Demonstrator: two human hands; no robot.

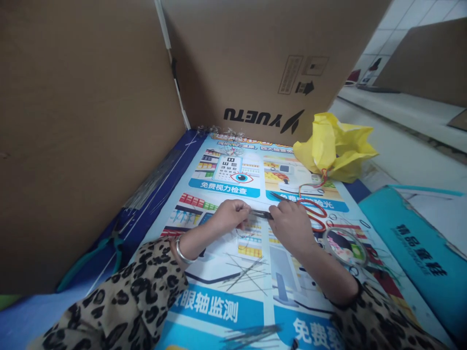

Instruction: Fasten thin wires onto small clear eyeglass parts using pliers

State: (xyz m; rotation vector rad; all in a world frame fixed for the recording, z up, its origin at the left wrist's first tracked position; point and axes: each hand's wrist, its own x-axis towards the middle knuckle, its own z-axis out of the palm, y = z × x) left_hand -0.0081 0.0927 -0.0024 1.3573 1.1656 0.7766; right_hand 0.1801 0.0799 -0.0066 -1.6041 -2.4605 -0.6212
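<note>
My right hand (pixel 294 226) is closed around a small pair of dark pliers (pixel 260 214), whose narrow jaws point left. My left hand (pixel 231 215) pinches a thin wire at the jaw tips; the wire is faint and partly hidden by the fingers. Several loose dark wires (pixel 246 272) lie crossed on the printed poster (pixel 251 301) below my hands, and a bundle of wires (pixel 251 335) rests nearer to me. Scissors with red handles (pixel 314 214) lie just beyond my right hand. To its right is a roll of clear tape (pixel 345 247).
Tall cardboard panels (pixel 91 121) stand at the left and back. A crumpled yellow paper form (pixel 333 148) sits at the back right. Teal-handled pliers (pixel 93 255) lie at the left, near more wires (pixel 149 182). A turquoise box (pixel 412 248) borders the right side. Small wire pieces (pixel 229 133) lie along the back.
</note>
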